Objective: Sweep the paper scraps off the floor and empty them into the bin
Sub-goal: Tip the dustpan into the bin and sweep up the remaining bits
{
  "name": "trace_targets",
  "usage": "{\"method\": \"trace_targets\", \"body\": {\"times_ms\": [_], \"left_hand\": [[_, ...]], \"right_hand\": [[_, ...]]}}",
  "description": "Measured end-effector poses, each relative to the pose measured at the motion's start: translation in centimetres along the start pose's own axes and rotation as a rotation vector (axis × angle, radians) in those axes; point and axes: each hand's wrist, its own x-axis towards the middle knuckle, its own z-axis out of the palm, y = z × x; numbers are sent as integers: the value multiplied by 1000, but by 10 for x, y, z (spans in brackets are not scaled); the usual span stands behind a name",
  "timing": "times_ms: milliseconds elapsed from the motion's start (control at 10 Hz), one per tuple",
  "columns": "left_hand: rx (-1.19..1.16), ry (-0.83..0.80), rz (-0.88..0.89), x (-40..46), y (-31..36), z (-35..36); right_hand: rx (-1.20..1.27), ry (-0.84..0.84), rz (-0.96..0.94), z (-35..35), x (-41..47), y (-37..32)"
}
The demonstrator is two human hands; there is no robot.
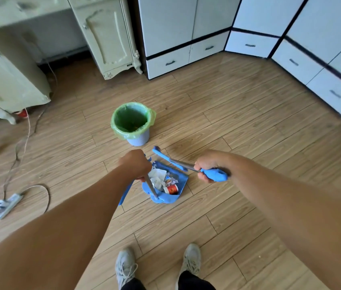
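1 bin, 1 dustpan, 1 broom, 2 hands, 2 shoes.

White cabinets line the wood-plank floor.

No text, number or brand can be read anywhere in this view. The small red cup lying in the blue dustpan, at about 5 o'clock from the green-lined bin, bears a pale printed mark, too blurred to make out. A scrap of paper at 11 o'clock from the cup shows coloured print, equally illegible.
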Motion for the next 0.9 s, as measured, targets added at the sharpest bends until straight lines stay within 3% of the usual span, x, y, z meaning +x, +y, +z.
{"method": "trace_targets", "body": {"times_ms": [300, 500, 600, 800, 900], "left_hand": [[79, 6, 190, -22, -35, -54], [170, 67, 374, -55, -52, -111], [220, 99, 451, -71, -53, -143], [225, 256, 544, -91, -60, -200], [289, 347, 568, -97, -64, -227]], "right_hand": [[183, 90, 22, 59, -57, -5], [642, 210, -15, 85, -104, -36], [776, 299, -147, 94, -124, -53], [840, 448, -279, 102, -181, -91], [943, 359, -279, 95, -188, -93]]}}
